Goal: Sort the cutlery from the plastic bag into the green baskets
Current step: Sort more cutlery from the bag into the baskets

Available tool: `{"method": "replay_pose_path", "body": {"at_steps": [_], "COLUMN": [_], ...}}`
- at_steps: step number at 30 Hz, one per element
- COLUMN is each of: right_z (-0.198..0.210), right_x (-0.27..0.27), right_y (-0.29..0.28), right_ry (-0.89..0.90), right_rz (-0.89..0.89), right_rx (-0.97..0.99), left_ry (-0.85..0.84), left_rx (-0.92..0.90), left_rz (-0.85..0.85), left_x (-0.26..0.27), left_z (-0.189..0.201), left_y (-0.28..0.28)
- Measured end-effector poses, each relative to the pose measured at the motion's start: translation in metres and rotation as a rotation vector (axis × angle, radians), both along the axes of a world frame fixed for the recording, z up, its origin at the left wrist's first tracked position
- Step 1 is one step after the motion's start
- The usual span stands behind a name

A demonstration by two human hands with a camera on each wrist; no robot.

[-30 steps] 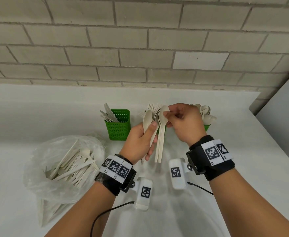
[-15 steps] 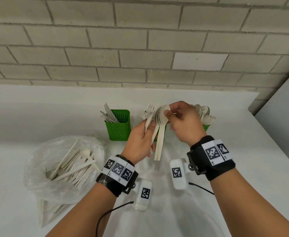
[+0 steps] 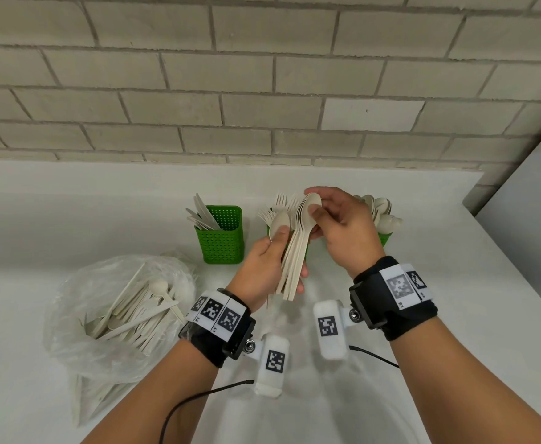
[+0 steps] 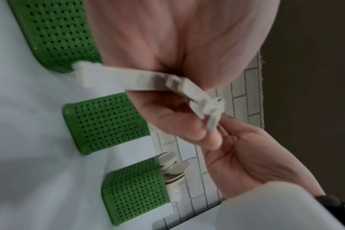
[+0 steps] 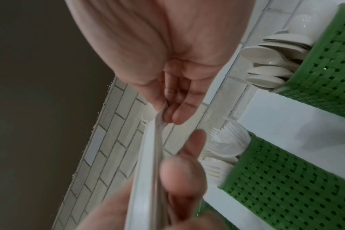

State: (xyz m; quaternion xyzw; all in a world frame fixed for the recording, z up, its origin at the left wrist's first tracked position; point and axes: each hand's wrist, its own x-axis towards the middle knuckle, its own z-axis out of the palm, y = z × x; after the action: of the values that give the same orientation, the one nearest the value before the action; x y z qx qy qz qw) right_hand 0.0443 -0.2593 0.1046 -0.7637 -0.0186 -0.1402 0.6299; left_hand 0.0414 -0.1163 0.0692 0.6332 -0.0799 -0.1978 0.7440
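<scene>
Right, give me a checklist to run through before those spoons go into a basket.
1. Left hand grips the spoons by the handles: ok.
2. Right hand pinches the top bowl: ok.
3. Bowls nested and aligned: not ok, one spoon splays left of the stack.
4. Spoon basket identified: ok, rightmost, already holds spoons.
5. Room left in that basket: cannot tell.
6. Bundle is spoons only: cannot tell, the handles overlap.
7. Bag emptied: not ok, cutlery remains inside.

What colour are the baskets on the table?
Green, with a woven perforated pattern; the baskets show best in the left wrist view.
</scene>
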Motion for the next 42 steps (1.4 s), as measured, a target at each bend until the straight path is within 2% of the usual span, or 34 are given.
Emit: {"method": "replay_pose_path", "body": {"at_steps": [4,10,15,17,21,23,29,35,42], "right_z": [0.004,-0.007,-0.002,0.003,0.017,0.027,0.04,0.023,0.016], "right_x": [-0.001,-0.004,-0.007,-0.007,-0.008,-0.009,-0.005,0.001,0.009], "right_y": [-0.003,0.005,-0.009,-0.022,-0.048,-0.059,-0.087,-0.108,-0.116], "right_ry": [-0.009,0.01,0.066,0.017,-0.11,-0.178,-0.252,-0.177,-0.218], "right_rz": [0.094,0.061,0.133,0.046,-0.195,-0.265,-0.355,-0.353,-0.342], "right_rx": [-0.022,-0.181,-0.127,-0.18,-0.307,-0.387,-0.498,-0.53,-0.562], "left_ry": [0.026,-0.056,-0.104,-0.219,-0.566,-0.642,-0.69,-0.719,-0.715], "left_rx": [-0.008,0.046,0.17,0.228,0.406,0.437,0.471,0.531,0.576], "left_rz": [0.025,-0.149,-0.263,-0.194,0.117,0.121,0.054,0.036,0.048], "left_x": [0.002,-0.001,0.002,0.008,0.025,0.034,0.059,0.07,0.071], "left_z": [0.001,0.009,0.007,0.004,0.009,0.026,0.061,0.046,0.043], "left_y": [0.0,-0.008,-0.011,-0.019,-0.04,-0.056,-0.104,-0.123,-0.128]}}
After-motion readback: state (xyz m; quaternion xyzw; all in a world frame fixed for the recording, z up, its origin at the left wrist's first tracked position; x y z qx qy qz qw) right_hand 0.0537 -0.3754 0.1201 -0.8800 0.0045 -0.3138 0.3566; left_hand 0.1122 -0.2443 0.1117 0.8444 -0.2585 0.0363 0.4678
